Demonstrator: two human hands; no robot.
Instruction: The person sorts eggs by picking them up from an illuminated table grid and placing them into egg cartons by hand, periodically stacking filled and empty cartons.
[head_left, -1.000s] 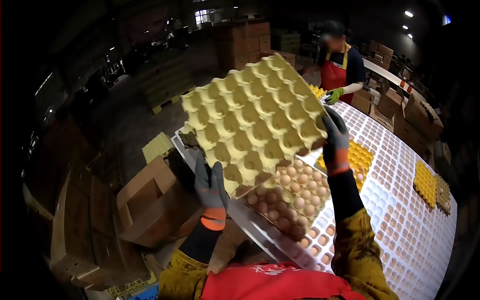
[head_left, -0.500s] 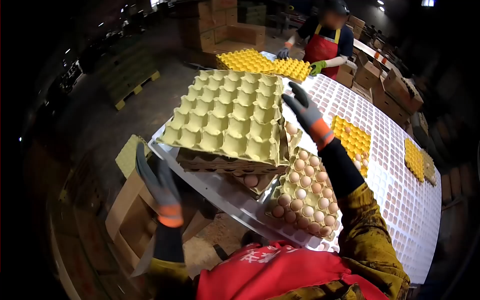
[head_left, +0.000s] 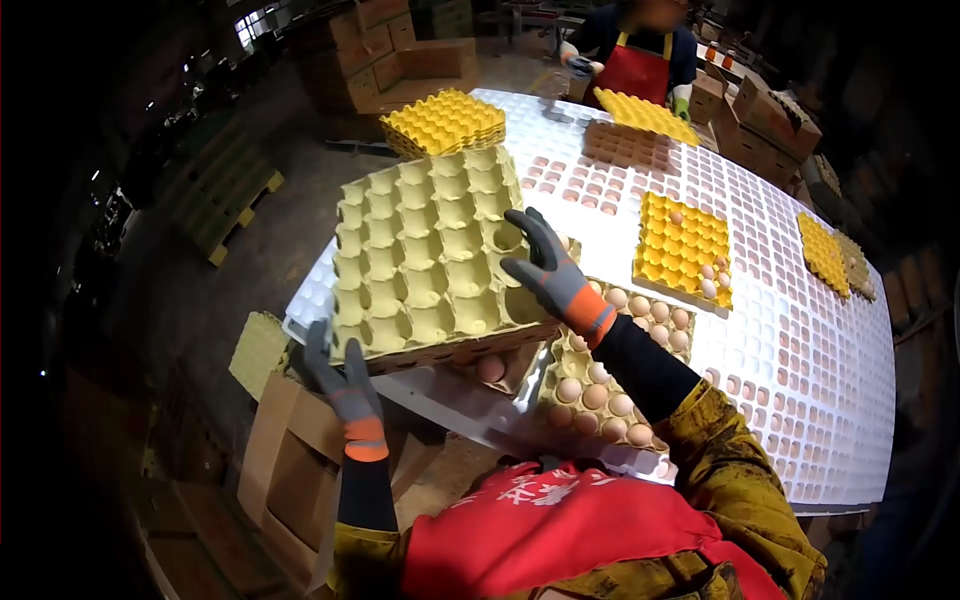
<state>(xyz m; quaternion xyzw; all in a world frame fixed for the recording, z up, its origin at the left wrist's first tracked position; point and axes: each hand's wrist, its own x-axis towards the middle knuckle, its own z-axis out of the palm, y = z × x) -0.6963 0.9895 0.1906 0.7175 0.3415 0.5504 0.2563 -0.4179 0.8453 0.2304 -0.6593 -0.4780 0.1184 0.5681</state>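
Note:
A stack of pale yellow pulp egg trays point(head_left: 430, 250) stands at the near left corner of the white table, over a tray with eggs partly hidden beneath. My left hand point(head_left: 343, 385), in a grey and orange glove, touches the stack's near left corner with fingers apart. At the right edge, my right hand point(head_left: 548, 268) has its thumb and fingers spread over the top tray's rim. Beside the stack, pulp trays of brown eggs point(head_left: 594, 397) lie on the table.
Yellow trays point(head_left: 445, 122) are stacked at the table's far left. Another yellow tray point(head_left: 683, 245) holds several eggs. Across the white table point(head_left: 740, 345), a co-worker in a red apron point(head_left: 635, 72) handles a tilted yellow tray point(head_left: 646, 115). Open cardboard boxes point(head_left: 290, 450) stand lower left.
The pale trays came down onto the stack, and my hands, apart from it half a second ago, have moved in to its sides. The co-worker has lifted a yellow tray. The view has shifted.

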